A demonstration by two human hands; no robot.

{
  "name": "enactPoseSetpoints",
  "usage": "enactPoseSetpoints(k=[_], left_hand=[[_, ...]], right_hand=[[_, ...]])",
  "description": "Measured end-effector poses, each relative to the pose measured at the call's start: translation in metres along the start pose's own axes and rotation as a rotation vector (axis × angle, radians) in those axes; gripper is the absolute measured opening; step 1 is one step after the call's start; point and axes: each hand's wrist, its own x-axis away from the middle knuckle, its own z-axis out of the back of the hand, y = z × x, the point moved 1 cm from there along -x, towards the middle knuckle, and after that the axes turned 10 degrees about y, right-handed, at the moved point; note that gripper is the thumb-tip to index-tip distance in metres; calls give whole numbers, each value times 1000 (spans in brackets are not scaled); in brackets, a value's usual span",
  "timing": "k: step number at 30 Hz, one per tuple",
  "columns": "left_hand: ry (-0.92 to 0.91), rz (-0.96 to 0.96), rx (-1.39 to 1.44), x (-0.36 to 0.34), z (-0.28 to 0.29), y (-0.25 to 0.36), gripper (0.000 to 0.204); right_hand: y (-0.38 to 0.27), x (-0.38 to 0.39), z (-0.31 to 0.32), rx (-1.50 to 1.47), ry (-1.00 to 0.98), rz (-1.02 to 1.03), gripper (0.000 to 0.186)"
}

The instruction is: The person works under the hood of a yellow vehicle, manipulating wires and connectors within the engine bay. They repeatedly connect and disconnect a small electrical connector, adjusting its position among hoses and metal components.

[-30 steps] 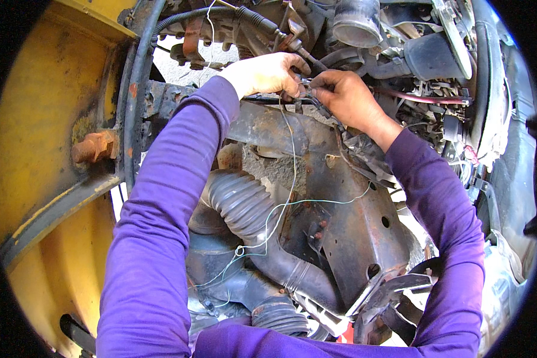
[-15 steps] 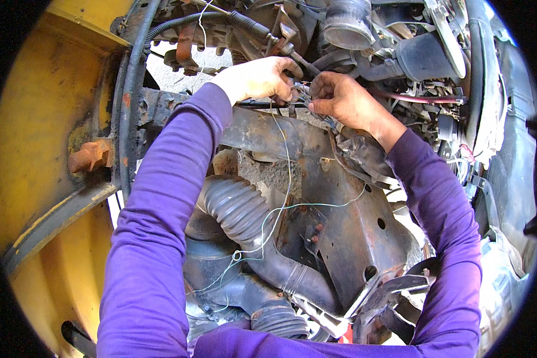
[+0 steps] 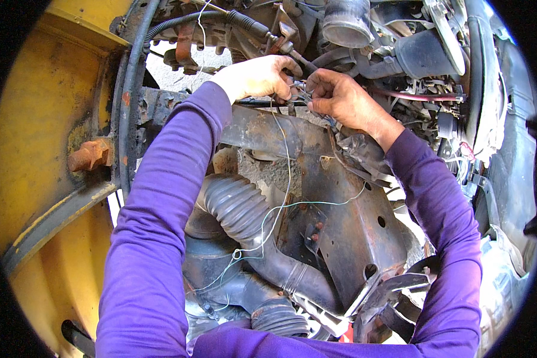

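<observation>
Both hands meet at a bunch of thin wires (image 3: 301, 91) above a rusty metal frame rail (image 3: 268, 132). My left hand (image 3: 258, 78) comes in from the left with thumb and fingers closed on the wires. Facing it, my right hand (image 3: 347, 102) pinches the same bunch between thumb and fingertips. The exact strands in each grip are too small to make out. A thin pale wire (image 3: 289, 173) hangs from beside the left fingers, meeting a light green wire (image 3: 322, 204) that runs across the rail and into a loose loop lower down.
A ribbed black hose (image 3: 237, 206) curves below the hands. To the left stand a yellow panel (image 3: 48, 119) and a rusty bolt (image 3: 89, 156). A dark funnel-shaped duct (image 3: 425, 56) and a reddish hose (image 3: 420, 96) lie to the right, near a crumpled dark wrapping (image 3: 364, 156).
Both hands stay in nearly the same place on the wires. The right fingers have shifted slightly.
</observation>
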Motion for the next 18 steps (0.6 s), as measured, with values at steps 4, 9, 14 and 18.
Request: enactPoseSetpoints(k=[4, 9, 14, 18], left_hand=[[-11, 39, 37, 0, 1, 0, 62], [19, 95, 132, 2, -4, 4, 40], [61, 34, -2, 1, -5, 11, 27], [125, -60, -79, -4, -1, 3, 22]], right_hand=[[0, 0, 1, 11, 6, -28, 29], [5, -3, 1, 24, 17, -103, 33], [19, -5, -5, -14, 24, -76, 28], [16, -7, -9, -132, -104, -217, 24]])
